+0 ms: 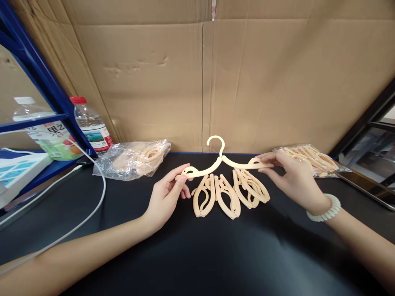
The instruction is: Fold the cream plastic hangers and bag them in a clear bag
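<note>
A cream plastic folding hanger (211, 167) is spread open in front of me, its hook pointing up. My left hand (165, 197) pinches its left end between thumb and fingers. On the other side my right hand (291, 176), with a pale bracelet (328, 210) at the wrist, pinches the right end. Just below lie several folded hangers of the same kind, fanned out on the black tabletop (197, 255); one folded hanger (227, 199) sits near the middle, and others (251, 189) overlap to its right.
A clear bag of hangers (135, 158) lies back left, another bag (313, 158) back right. Bottles (92, 127) stand by a blue frame (33, 61) at left. A white cable (101, 193) crosses near my left arm. A flat dark device (367, 189) lies right. Cardboard (154, 82) walls the back.
</note>
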Demonstrator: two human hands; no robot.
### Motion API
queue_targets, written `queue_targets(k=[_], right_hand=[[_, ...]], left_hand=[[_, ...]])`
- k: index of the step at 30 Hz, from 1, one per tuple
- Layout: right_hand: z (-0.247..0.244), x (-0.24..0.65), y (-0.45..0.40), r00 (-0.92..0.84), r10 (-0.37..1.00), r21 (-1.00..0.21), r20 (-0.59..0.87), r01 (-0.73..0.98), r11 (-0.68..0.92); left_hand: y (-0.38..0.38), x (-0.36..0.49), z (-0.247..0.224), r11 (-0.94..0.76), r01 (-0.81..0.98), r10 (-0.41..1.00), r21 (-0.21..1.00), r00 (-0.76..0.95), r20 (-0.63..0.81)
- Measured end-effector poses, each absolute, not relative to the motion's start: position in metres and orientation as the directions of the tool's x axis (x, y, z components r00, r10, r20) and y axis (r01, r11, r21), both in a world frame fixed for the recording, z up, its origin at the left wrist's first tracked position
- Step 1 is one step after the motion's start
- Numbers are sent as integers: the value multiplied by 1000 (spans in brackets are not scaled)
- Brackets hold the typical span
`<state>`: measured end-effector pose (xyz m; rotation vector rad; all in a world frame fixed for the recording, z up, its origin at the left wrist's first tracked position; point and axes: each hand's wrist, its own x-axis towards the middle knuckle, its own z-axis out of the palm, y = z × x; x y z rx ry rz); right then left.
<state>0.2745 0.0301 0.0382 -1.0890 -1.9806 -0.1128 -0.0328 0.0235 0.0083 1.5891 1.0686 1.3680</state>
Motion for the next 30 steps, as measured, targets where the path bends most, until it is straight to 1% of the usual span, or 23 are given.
queue_targets(k=[3,5,8,12,15,18,21,23,26,28,30], right_hand=[[41,275,31,-208,749,-548,629,565,617],[43,277,31,-203,795,-667,571,450,594],[44,281,31,-155,822,-764,548,307,567],[43,279,30,-70,851,-843,520,114,525],[40,268,25,-98,884,-886,458,28,462],[35,251,16,-216,913,-936,347,-15,352],[29,234,6,-359,890,-955,282,-20,295],[27,227,-1,-452,842,-943,294,6,333],[25,222,-8,-576,760,-897,301,98,430],[24,222,-11,-628,722,-859,290,161,485],[24,223,-12,-641,712,-819,286,223,529]], left_hand=[[23,-32,9,-359,104,933,928,61,354],[22,-32,10,-362,103,932,927,52,358],[21,-32,11,-361,111,933,926,58,356],[19,-31,15,-365,113,930,924,83,358],[13,-28,18,-356,89,931,930,125,344],[7,-24,20,-312,28,924,950,242,296],[2,-22,19,-249,-17,911,968,335,241],[0,-21,18,-231,-34,909,972,349,228],[0,-20,20,-214,-51,915,975,339,219],[-1,-19,22,-202,-56,924,978,320,209],[-1,-18,23,-191,-65,933,980,299,201]])
